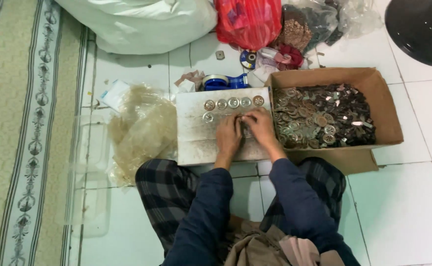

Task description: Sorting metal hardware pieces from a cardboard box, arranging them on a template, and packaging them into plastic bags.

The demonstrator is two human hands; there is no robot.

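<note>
Pinching a small disc, both hands [245, 130] meet on the board [196, 143] — box of discs [324, 118] right.

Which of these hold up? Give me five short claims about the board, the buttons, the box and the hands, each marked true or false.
1. Both hands, left hand and right hand, rest on the white board. True.
2. The cardboard box is empty. False: it is full of buttons.
3. A row of buttons lies along the board's far edge. True.
4. The box sits left of the board. False: right.
5. The red bag lies on the board. False: on the floor beyond it.
</note>
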